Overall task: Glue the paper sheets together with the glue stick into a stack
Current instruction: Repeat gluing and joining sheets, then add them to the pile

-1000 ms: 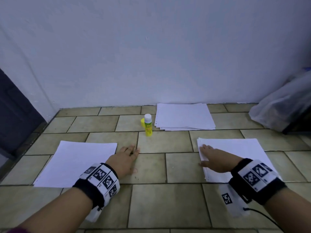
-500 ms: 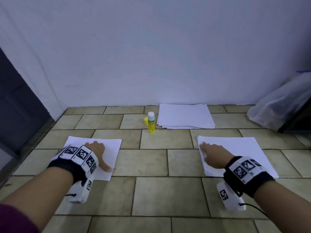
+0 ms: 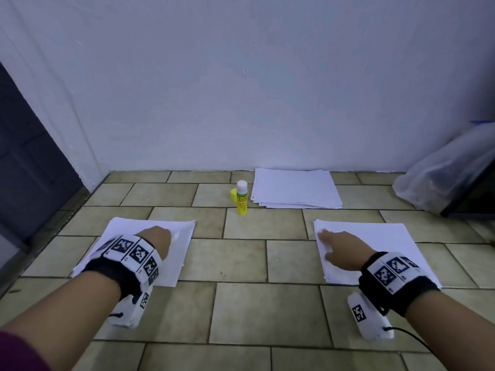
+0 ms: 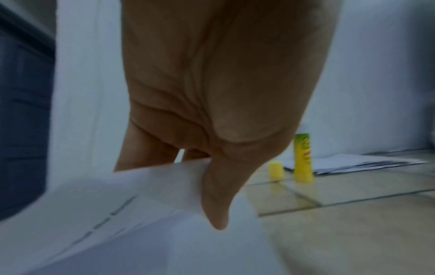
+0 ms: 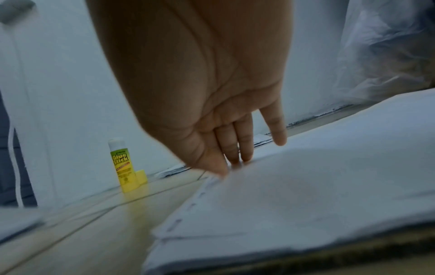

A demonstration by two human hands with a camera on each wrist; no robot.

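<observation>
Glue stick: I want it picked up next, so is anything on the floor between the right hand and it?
Nothing visible. Bare tile lies between the right hand, resting on the right paper pile, and the upright glue stick. Its yellow cap sits behind it, and the far paper stack lies beside it.

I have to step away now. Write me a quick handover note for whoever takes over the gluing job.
Left hand: grips a sheet lifted off the left pile; thumb on top, fingers behind it in the left wrist view.
Right hand: open, fingertips pressing the left edge of the right pile.
Glue stick: upright on the tiles, uncapped; its yellow cap stands beside it, left of the far pile by the wall.
Done: cannot tell how many sheets are glued.
Left: probably carry the lifted sheet across, glue it, press it on, repeat.
</observation>
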